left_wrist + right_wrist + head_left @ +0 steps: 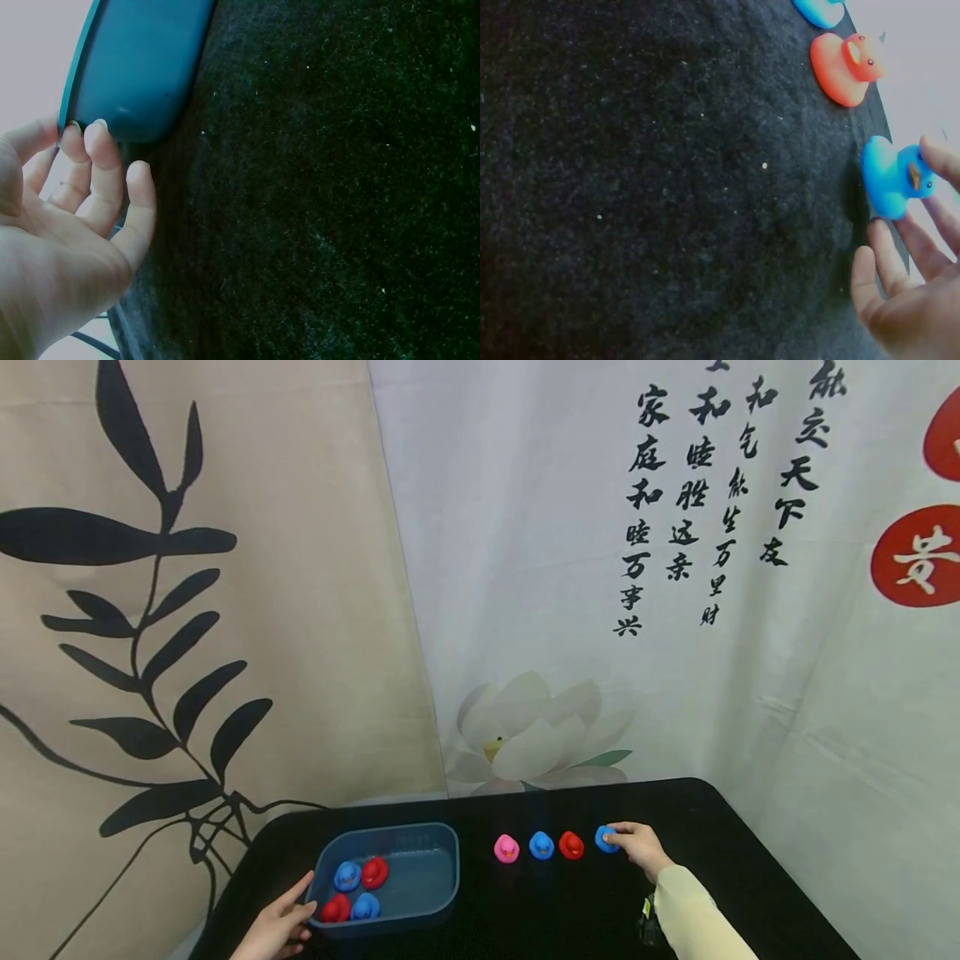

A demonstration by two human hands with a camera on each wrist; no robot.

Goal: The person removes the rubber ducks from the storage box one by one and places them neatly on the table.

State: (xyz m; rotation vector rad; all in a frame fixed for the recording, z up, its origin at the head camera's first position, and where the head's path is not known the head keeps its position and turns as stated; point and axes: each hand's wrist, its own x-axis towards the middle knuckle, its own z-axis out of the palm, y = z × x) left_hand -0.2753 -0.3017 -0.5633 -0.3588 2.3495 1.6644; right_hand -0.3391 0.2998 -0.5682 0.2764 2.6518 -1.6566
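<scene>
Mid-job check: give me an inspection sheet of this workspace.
Surface: black fabric-like tabletop
Job's things: blue rounded rectangular tray holding two blue toy ducks and two red toy ducks; right of it, a row: pink duck, blue duck, red duck, rightmost blue duck
Clutter: small dark object near right wrist, unclear
Hands: left hand holds tray's near-left corner; right hand pinches rightmost blue duck
Cables: nothing seen
Surroundings: pale fabric backdrop with printed plants
</scene>
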